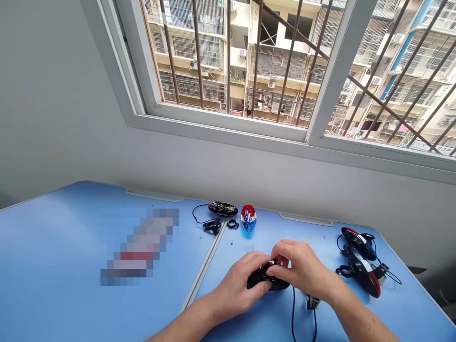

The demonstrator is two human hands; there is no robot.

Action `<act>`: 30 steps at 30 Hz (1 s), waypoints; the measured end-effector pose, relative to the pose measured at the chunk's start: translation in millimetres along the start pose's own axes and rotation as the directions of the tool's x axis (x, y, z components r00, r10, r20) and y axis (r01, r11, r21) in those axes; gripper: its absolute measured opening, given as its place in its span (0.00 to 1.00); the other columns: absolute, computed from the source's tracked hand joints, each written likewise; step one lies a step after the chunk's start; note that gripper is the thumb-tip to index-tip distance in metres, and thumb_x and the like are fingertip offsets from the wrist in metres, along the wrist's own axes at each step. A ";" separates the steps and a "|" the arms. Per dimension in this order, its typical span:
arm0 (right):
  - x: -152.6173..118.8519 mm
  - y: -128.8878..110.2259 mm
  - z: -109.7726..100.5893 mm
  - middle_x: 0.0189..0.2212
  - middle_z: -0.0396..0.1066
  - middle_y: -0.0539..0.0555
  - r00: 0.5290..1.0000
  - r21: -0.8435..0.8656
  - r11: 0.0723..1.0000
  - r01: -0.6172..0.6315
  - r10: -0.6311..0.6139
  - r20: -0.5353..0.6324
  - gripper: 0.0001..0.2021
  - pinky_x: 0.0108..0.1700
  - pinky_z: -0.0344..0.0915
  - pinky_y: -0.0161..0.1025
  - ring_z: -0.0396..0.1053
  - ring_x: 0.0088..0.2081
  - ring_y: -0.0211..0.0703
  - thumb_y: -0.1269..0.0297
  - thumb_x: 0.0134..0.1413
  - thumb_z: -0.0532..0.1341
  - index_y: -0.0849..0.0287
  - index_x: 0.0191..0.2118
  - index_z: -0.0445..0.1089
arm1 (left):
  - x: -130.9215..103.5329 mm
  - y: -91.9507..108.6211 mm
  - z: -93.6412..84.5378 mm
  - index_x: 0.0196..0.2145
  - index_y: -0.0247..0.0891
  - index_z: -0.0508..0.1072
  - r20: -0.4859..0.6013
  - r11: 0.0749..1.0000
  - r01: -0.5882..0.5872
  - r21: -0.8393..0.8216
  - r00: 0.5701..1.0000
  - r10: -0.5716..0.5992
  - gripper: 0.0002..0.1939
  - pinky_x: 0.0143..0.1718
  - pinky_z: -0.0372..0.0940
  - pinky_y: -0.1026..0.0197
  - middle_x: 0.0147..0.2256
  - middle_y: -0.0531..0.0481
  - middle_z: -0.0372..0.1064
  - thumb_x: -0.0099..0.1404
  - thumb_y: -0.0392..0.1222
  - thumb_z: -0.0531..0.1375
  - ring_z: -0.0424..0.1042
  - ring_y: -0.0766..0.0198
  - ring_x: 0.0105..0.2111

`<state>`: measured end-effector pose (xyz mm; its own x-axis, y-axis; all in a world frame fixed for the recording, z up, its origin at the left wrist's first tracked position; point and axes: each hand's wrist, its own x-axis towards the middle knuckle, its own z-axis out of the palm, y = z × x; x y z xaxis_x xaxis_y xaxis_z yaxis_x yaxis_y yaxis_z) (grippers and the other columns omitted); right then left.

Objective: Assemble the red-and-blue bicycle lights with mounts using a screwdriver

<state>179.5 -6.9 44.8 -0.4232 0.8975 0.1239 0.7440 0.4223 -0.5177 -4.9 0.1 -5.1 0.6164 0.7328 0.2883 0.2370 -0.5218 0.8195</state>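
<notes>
A black oval device rests near the front middle of the blue table. My left hand grips its left side, fingers over the top and thumb along the near edge. Above its middle, my right hand pinches a small dark part at the top of the device; the fingers partly hide it. A black cable runs from beside the device toward the bottom edge, near a small black clamp piece just right of and below the device.
Behind the hands stand a black oval device, a cabled black part, a black ring and a red-and-blue egg-shaped item. More black-and-red devices lie right. The table meets a wall under a barred window.
</notes>
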 end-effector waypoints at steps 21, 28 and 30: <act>-1.7 3.6 -10.9 0.27 0.70 0.48 0.993 0.101 0.990 0.098 -0.104 0.058 0.03 0.29 0.59 0.28 0.66 0.27 0.34 0.67 0.52 0.63 0.59 0.32 0.74 | 1.2 -6.1 7.0 0.36 0.40 0.78 -0.090 0.971 0.107 -0.216 0.988 -0.128 0.08 0.43 0.63 0.60 0.37 0.48 0.73 0.59 0.36 0.60 0.70 0.58 0.39; -1.6 5.2 -10.2 0.25 0.69 0.48 0.992 0.091 0.990 0.112 -0.116 0.044 0.02 0.28 0.58 0.28 0.65 0.26 0.34 0.69 0.50 0.64 0.59 0.29 0.74 | 1.0 -6.5 7.3 0.36 0.40 0.78 -0.089 0.968 0.116 -0.222 0.986 -0.138 0.09 0.42 0.64 0.60 0.37 0.48 0.73 0.57 0.36 0.60 0.69 0.58 0.38; -2.1 5.0 -9.3 0.25 0.69 0.48 0.991 0.091 0.989 0.120 -0.124 0.041 0.01 0.28 0.57 0.28 0.64 0.26 0.34 0.69 0.49 0.64 0.59 0.29 0.74 | 1.6 -5.9 7.2 0.37 0.41 0.79 -0.086 0.967 0.122 -0.224 0.986 -0.144 0.09 0.42 0.64 0.59 0.37 0.48 0.73 0.57 0.37 0.61 0.69 0.58 0.38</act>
<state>188.9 -5.5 49.9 -0.5333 0.8321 0.1526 0.6375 0.5139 -0.5740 0.2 1.1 -13.1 0.5088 0.8352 0.2088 0.1355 -0.3173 0.9386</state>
